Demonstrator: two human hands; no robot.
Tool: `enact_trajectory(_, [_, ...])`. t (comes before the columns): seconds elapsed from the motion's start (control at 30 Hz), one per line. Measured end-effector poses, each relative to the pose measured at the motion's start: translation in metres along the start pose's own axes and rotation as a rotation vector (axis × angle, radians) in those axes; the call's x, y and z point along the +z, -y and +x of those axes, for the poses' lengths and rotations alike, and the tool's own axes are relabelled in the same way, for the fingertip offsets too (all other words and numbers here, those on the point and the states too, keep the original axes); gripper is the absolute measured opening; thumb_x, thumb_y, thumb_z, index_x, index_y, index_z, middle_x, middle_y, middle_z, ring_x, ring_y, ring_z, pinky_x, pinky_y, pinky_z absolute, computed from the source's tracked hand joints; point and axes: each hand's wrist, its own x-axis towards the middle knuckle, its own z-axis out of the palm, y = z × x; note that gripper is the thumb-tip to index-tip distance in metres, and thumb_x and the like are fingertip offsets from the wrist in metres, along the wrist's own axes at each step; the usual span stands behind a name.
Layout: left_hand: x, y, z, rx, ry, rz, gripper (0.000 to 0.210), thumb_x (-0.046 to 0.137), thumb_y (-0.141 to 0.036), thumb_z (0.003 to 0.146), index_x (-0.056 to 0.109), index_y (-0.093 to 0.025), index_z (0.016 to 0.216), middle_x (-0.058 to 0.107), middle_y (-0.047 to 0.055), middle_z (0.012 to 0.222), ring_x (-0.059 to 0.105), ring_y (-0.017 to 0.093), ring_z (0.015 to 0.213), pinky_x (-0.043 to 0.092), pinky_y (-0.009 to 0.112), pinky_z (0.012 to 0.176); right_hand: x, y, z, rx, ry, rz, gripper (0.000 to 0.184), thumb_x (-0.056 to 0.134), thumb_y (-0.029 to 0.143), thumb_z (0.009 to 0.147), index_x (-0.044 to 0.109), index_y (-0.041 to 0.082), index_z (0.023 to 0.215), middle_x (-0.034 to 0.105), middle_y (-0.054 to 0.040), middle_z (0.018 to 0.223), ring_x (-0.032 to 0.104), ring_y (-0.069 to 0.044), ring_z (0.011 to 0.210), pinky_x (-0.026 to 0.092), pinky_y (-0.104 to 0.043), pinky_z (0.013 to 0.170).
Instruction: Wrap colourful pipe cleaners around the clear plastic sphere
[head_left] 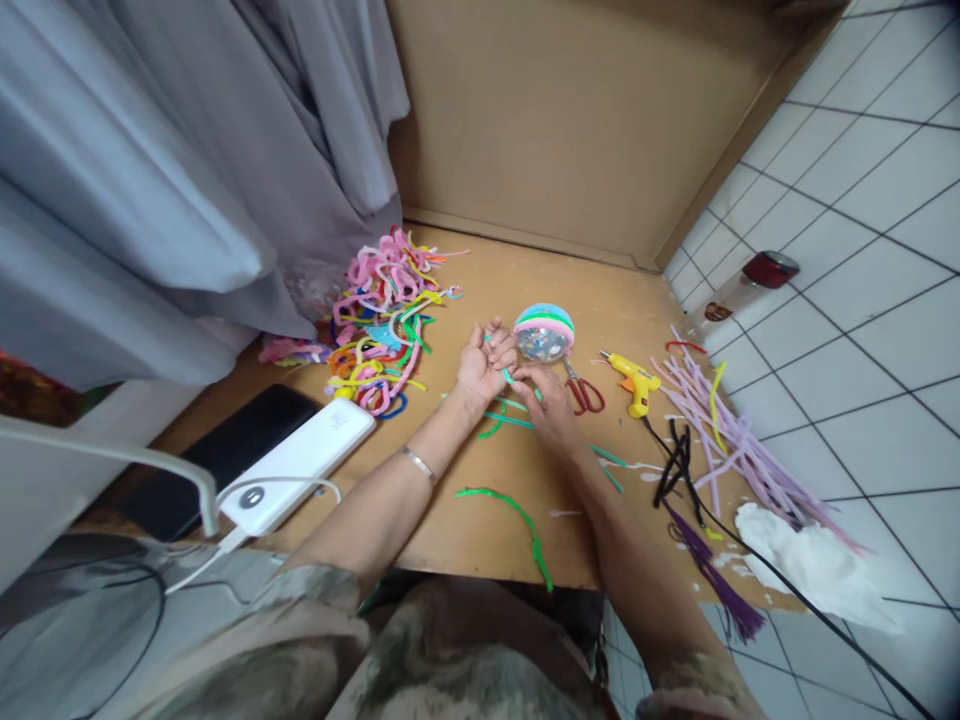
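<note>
Above the middle of the tabletop, my left hand (484, 366) is turned palm up with its fingers curled. A teal pipe cleaner (508, 376) passes through it, and a bit of the same colour shows by the fingertips. My right hand (546, 400) pinches the pipe cleaner close beside the left palm. More teal pipe cleaners (517, 421) lie under the hands. Just beyond them sits a round, clear-bottomed ornament (544, 332) banded in blue, green and pink. Red-handled scissors (587, 392) rest right of it. Nearer my body lies a bent green pipe cleaner (517, 508).
A tangled pile of colourful pipe cleaners (390, 300) sits at left, behind a white power bank (300, 465) and black phone-like slab (225, 460). At right are a yellow glue gun (634, 382) with cord, lilac pipe cleaners (720, 430), a purple tassel (712, 570) and white tissue (810, 560).
</note>
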Motion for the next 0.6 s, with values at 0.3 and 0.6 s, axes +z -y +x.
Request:
enact_trajectory(0.3, [-0.002, -0.005, -0.004, -0.016, 0.003, -0.018, 0.047, 0.027, -0.034, 0.106, 0.046, -0.016, 0.067, 0.021, -0.007, 0.053, 0.016, 0.006, 0.039, 0.016, 0.016, 0.036, -0.005, 0.009, -0.001, 0.012, -0.022, -0.109, 0.033, 0.041, 0.032, 0.099, 0.065, 0.02, 0.081, 0.07, -0.0044, 0.075, 0.062, -0.017, 0.07, 0.045, -0.027, 0.068])
enact_trajectory(0.6, [-0.004, -0.023, 0.003, 0.045, -0.075, 0.001, 0.046, 0.028, -0.035, 0.106, 0.026, -0.02, 0.062, 0.01, -0.009, 0.049, 0.012, 0.007, 0.036, 0.016, 0.016, 0.034, -0.024, 0.003, 0.0, 0.064, -0.027, -0.304, 0.034, 0.044, 0.035, 0.098, 0.07, 0.021, 0.082, 0.073, -0.0049, 0.072, 0.063, -0.018, 0.063, 0.04, -0.027, 0.061])
